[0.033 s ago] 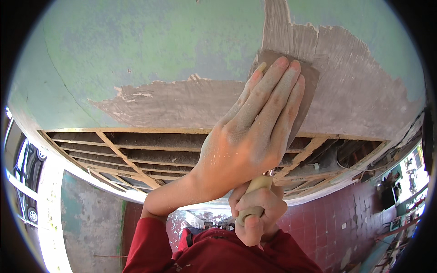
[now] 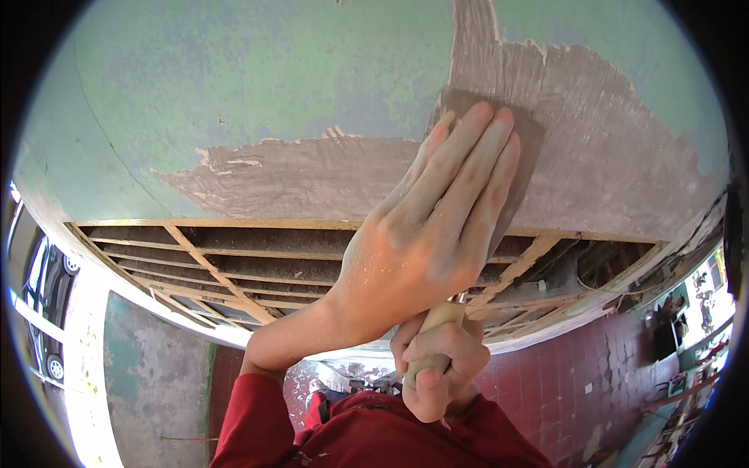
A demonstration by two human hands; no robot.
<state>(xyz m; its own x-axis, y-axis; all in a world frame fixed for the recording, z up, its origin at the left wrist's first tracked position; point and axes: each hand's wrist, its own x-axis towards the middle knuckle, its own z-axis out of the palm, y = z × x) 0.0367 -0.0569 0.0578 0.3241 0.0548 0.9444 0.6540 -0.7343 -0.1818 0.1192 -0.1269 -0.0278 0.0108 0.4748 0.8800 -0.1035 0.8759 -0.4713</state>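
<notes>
Looking up at the ceiling (image 2: 234,101): pale green paint, with a broad patch of grey-brown filler (image 2: 608,156) spread across its right part and a narrower tongue running left.

My left hand (image 2: 433,226) is pressed flat against the scraper blade (image 2: 530,144), fingers (image 2: 488,156) straight and close together, lying along the blade's back. No closed grip here; the palm and fingers only bear on the metal, and the blade sits flat on the filler. Only the blade's upper edge and right side show past my fingers. Skin is dusted with pale powder.

My right hand (image 2: 437,366) sits just below the left wrist, grip fully closed around the scraper's wooden handle (image 2: 441,320), thumb laid over the front. The handle runs up behind the left palm, so its join with the blade is hidden; I take them for one tool, though the link cannot be seen.

Red sleeves (image 2: 257,421) come in from the lower edge, the left forearm bare from the elbow.

Below the painted area, an open strip shows wooden laths (image 2: 218,273) and cross battens, dark gaps between them. Lower right: a wall of dark red tiles (image 2: 562,390). Lower left: a stained grey-green wall (image 2: 148,374), with a bright opening beside it.
</notes>
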